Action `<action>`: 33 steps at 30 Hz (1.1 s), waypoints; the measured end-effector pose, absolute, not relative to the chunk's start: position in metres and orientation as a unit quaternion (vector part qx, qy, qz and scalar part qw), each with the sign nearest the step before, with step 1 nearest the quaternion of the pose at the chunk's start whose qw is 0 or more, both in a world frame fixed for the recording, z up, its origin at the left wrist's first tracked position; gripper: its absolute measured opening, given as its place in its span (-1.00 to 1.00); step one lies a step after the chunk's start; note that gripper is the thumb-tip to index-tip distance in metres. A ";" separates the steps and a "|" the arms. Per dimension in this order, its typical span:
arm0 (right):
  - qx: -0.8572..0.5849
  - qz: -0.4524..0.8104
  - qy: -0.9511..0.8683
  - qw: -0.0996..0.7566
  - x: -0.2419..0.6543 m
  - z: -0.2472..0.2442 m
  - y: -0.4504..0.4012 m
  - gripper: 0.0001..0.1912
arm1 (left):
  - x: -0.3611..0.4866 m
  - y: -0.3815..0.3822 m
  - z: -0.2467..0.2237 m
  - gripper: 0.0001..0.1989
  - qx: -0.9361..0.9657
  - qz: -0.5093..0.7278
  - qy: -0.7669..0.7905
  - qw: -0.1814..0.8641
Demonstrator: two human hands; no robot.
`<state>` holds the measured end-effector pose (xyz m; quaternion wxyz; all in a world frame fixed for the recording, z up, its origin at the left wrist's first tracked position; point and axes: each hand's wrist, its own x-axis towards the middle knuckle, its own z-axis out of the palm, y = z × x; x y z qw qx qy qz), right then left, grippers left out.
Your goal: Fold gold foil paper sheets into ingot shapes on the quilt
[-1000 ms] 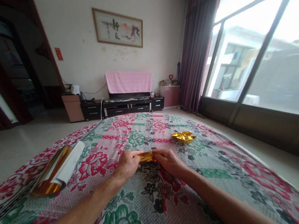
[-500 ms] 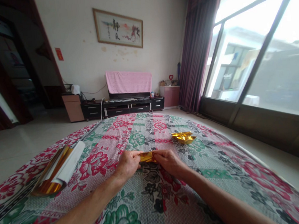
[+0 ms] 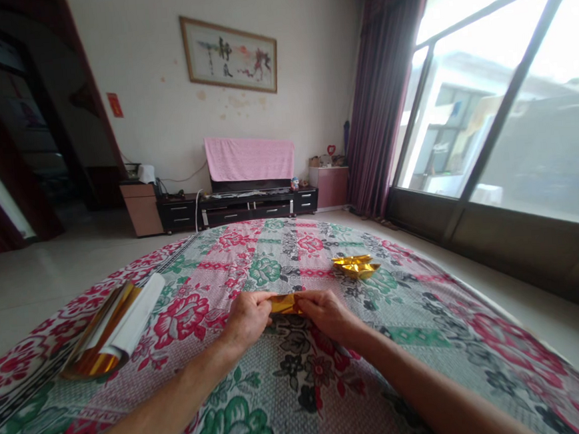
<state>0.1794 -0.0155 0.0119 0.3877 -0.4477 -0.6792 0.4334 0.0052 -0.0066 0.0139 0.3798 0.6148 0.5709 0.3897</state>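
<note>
Between my two hands is a small folded piece of gold foil paper point(image 3: 283, 304), held just above the patterned cloth. My left hand point(image 3: 248, 314) pinches its left end between thumb and curled fingers. On the other end, my right hand point(image 3: 327, 313) is closed in the same way. The fingers cover both ends of the paper, so only its middle strip shows. Beyond my right hand, folded gold foil pieces point(image 3: 356, 266) shaped like ingots rest on the cloth. To the left lies a curled stack of gold and white paper sheets point(image 3: 113, 331).
A red, green and grey floral cloth point(image 3: 224, 409) covers the round table. Past its far edge stand a low black TV cabinet point(image 3: 229, 212) and a TV under a pink cloth point(image 3: 249, 156). Large windows point(image 3: 486, 108) and a purple curtain point(image 3: 380, 96) are on the right.
Hardly anything differs. Both hands keep their grip on the gold paper in the same place, with a slight shift in how its middle catches the light.
</note>
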 end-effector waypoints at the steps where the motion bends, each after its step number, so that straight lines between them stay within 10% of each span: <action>1: -0.447 0.435 -0.679 0.388 0.179 0.012 -0.016 -0.71 | 0.005 -0.007 0.014 -0.64 0.612 0.390 0.573 0.381; 33: -0.440 0.558 -0.548 0.441 0.180 0.012 -0.013 -0.79 | -0.006 -0.013 0.032 -0.42 0.562 0.376 0.486 0.553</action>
